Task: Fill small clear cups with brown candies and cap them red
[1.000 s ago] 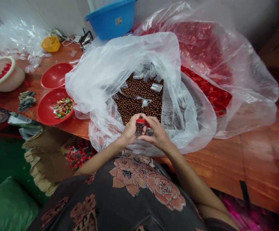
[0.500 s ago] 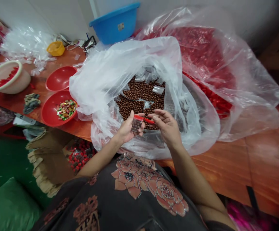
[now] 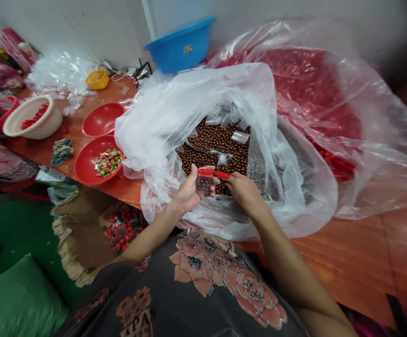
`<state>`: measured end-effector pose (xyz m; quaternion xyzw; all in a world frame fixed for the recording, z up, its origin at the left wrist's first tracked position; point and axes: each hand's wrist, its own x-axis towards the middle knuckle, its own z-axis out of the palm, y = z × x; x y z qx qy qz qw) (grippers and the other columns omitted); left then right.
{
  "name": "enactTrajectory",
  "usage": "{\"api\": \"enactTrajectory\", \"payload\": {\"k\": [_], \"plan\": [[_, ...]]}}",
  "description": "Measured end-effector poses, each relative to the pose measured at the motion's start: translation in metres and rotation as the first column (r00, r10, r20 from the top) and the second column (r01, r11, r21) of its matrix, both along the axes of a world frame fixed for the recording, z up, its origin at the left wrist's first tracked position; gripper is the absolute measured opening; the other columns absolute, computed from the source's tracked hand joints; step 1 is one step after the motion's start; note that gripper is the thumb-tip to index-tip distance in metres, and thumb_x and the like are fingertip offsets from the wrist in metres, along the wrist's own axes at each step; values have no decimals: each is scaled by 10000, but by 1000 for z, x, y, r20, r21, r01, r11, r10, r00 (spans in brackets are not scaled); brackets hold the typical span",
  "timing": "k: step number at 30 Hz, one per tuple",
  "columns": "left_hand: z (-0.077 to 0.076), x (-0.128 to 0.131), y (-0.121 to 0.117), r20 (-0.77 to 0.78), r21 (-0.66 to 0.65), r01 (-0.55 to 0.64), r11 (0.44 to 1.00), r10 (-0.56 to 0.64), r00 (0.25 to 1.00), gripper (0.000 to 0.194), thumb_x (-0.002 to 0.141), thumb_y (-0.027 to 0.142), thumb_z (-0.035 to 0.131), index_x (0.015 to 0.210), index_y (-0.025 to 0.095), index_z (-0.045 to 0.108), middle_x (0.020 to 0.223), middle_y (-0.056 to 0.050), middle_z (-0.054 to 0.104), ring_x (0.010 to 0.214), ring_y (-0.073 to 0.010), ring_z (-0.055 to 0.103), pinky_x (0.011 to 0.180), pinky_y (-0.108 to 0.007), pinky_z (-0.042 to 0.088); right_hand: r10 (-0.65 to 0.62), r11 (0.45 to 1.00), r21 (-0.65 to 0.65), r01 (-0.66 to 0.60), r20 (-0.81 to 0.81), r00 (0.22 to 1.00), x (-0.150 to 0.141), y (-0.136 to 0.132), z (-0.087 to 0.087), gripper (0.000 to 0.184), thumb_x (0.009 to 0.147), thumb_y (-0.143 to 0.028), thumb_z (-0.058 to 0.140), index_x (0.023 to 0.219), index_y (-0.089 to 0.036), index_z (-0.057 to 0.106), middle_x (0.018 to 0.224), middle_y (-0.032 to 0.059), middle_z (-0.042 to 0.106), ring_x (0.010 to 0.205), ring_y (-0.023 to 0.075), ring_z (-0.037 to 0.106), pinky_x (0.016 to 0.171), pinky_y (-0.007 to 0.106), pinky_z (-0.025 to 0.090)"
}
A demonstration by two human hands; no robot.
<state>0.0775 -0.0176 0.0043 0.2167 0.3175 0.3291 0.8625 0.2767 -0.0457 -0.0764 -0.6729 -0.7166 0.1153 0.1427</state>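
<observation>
Looks like work at the red top [image 3: 206, 172] of the clear container [image 3: 203, 184]. Left hand [image 3: 188, 191] clamped around the container, above the near edge of the brown balls [image 3: 206, 135] in the plastic bag [image 3: 161, 112]. Right hand [image 3: 245, 191] at the red strip's [image 3: 221, 175] outer end; fingertips hidden, can't tell if pinched. Next move calls for a steady left grip. Forearms angle inward.

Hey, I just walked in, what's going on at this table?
A person's left hand holds a clear jar, its red lid open to the side. The right hand is by the lid's end, over brown balls in a plastic bag; whether it grips anything is unclear. Left of the bag, a red bowl holds colourful pieces.
</observation>
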Motion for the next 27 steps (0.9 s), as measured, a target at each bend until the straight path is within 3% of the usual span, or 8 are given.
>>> {"api": "enactTrajectory", "payload": {"k": [3, 5, 8, 10, 13, 17, 23, 27], "plan": [[-3, -1, -1, -10, 8, 15, 1000, -15, 1000, 572, 982, 583, 311, 1207, 158, 620, 844, -101, 726, 653, -131, 653, 585, -230, 515, -21, 999, 46, 25, -98, 995, 0, 0, 2, 256, 901, -217, 475, 948, -203, 726, 916, 89, 692, 821, 201, 630, 733, 317, 474], [-4, -1, -2, -29, 6, 16, 1000, -16, 999, 576, 976, 592, 320, 1202, 156, 620, 848, -102, 727, 638, -129, 648, 572, -228, 512, -99, 987, 104, 127, -237, 967, 1, -1, 8, 264, 917, -268, 470, 1005, -210, 712, 979, 81, 713, 871, 210, 645, 777, 333, 485], [-6, 0, -3, -49, 12, 25, 1000, -25, 999, 576, 967, 601, 346, 1196, 149, 621, 855, -107, 727, 622, -125, 640, 553, -222, 503, -234, 940, 115, 322, -470, 851, 2, -2, 25, 277, 909, -402, 520, 1011, -214, 697, 991, 68, 723, 879, 218, 653, 801, 350, 495], [-7, 2, -5, -72, 35, 52, 998, -49, 996, 588, 965, 608, 344, 1204, 145, 617, 848, -106, 727, 614, -122, 634, 534, -215, 493, -233, 931, 91, 353, -596, 768, 0, -3, 41, 297, 886, -459, 560, 973, -211, 698, 957, 57, 724, 863, 208, 652, 813, 347, 501], [-9, 8, -9, -136, 91, 95, 991, -82, 987, 614, 949, 634, 363, 1209, 137, 614, 820, -98, 722, 577, -116, 614, 493, -208, 471, -101, 970, 95, 225, -684, 723, -8, -6, 64, 282, 881, -459, 581, 933, -215, 711, 925, 38, 716, 861, 183, 648, 828, 329, 504], [-16, 13, -15, -216, 167, 166, 972, -129, 968, 667, 896, 693, 416, 1173, 125, 630, 758, -81, 702, 546, -118, 598, 455, -201, 443, 79, 992, 123, 4, -657, 750, -21, -13, 78, 255, 921, -412, 554, 986, -247, 737, 909, 30, 687, 840, 154, 633, 781, 296, 498], [-21, 14, -20, -270, 220, 231, 948, -168, 948, 706, 865, 731, 427, 1104, 105, 651, 742, -82, 690, 473, -93, 526, 376, -183, 348, 233, 973, 112, -204, -491, 839, -18, -22, 74, 312, 975, -379, 459, 1187, -334, 684, 809, 15, 595, 755, 130, 584, 695, 267, 482], [-16, 13, -19, -223, 210, 188, 960, -140, 965, 689, 879, 712, 428, 1187, 122, 606, 749, -74, 695, 488, -96, 530, 395, -184, 363, 160, 984, 145, -103, -471, 868, 4, -24, 58, 370, 984, -380, 429, 1291, -298, 617, 983, 50, 657, 887, 159, 616, 804, 322, 512]]}}
